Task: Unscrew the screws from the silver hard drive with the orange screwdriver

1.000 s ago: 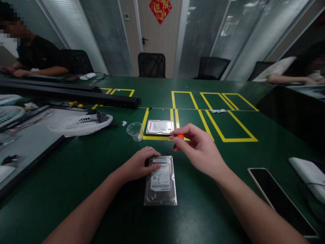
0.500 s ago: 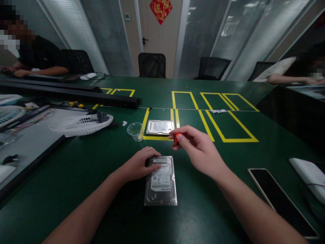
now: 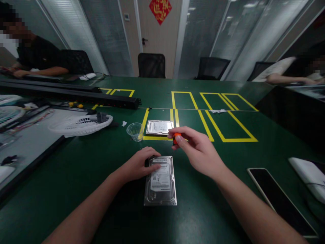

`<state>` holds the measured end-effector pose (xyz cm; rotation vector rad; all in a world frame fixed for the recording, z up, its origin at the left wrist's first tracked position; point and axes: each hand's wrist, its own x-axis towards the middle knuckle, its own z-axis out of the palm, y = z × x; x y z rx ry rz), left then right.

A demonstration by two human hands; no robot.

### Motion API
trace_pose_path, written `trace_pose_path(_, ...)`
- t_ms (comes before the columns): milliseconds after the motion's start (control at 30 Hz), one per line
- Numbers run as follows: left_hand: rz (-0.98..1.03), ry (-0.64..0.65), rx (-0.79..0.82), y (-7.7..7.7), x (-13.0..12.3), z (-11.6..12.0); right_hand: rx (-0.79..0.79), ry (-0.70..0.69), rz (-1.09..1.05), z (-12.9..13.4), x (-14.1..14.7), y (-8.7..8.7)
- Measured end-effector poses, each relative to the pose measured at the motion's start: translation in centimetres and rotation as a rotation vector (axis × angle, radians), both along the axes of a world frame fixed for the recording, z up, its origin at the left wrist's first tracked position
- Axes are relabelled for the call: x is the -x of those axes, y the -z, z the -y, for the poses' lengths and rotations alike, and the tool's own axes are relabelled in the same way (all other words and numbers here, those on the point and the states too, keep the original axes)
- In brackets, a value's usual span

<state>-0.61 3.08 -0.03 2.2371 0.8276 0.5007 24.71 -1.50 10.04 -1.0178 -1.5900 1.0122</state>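
A silver hard drive (image 3: pixel 161 184) lies label up on the green table in front of me. My left hand (image 3: pixel 143 163) grips its far left part, thumb on the label and fingers over the far edge. Above the drive's far right corner, my right hand (image 3: pixel 195 147) pinches a screwdriver (image 3: pixel 177 138) with an orange and black handle. Its thin shaft points down towards that corner; whether the tip touches cannot be made out. Beyond my hands, a second hard drive (image 3: pixel 159 127) lies inside a yellow tape outline, beside a clear plastic cup (image 3: pixel 135 131).
To the right lie a phone (image 3: pixel 279 200) and a white device (image 3: pixel 308 176). A white racket-shaped frame (image 3: pixel 81 125), a grey panel (image 3: pixel 38 139) and long black bars (image 3: pixel 76 96) occupy the left. Yellow tape (image 3: pixel 238 140) marks the table. Two people sit at the far sides.
The orange handle has turned slightly between my right fingers. My left hand and the hard drive under it stay in place.
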Motion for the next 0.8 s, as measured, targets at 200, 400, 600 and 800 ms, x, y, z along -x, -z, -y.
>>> trace_pose_path(200,0.001,0.003,0.015,-0.15,-0.03,0.04,0.030,0.074,-0.036,-0.01,-0.01,0.24)
trace_pose_path(400,0.007,0.006,0.010,-0.04,0.01,-0.01,0.023,0.053,-0.043,0.05,0.05,0.14)
trace_pose_path(600,0.006,0.006,0.001,-0.04,-0.03,-0.02,0.016,-0.015,-0.006,0.05,-0.07,-0.09)
trace_pose_path(800,0.002,0.005,0.007,-0.30,-0.13,0.02,0.041,0.055,-0.004,0.08,-0.09,-0.05)
